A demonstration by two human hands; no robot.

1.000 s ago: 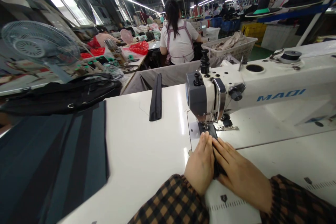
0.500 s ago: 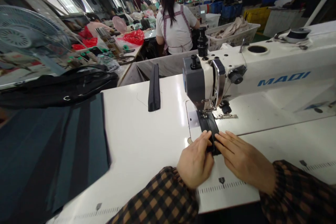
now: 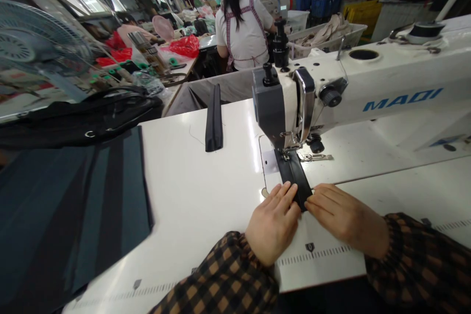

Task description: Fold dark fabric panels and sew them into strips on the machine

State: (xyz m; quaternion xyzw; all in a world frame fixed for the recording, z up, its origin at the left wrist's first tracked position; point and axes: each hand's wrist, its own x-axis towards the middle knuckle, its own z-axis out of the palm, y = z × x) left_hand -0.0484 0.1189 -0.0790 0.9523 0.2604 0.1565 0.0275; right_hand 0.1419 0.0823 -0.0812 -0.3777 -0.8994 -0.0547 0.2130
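At the foot of the sewing machine [image 3: 342,91], a black strip [image 3: 300,175] is lying on the worktop [image 3: 184,191]. Before the machine, the left hand [image 3: 273,223] is pressing flat on it, open; the right hand [image 3: 346,217] is touching its edge, whether pinching I cannot tell. Left of the machine, a folded strip [image 3: 214,120] is lying.

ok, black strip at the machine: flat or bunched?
Flat: the black strip runs smooth and straight back from the presser foot. Under the left hand, cannot tell.
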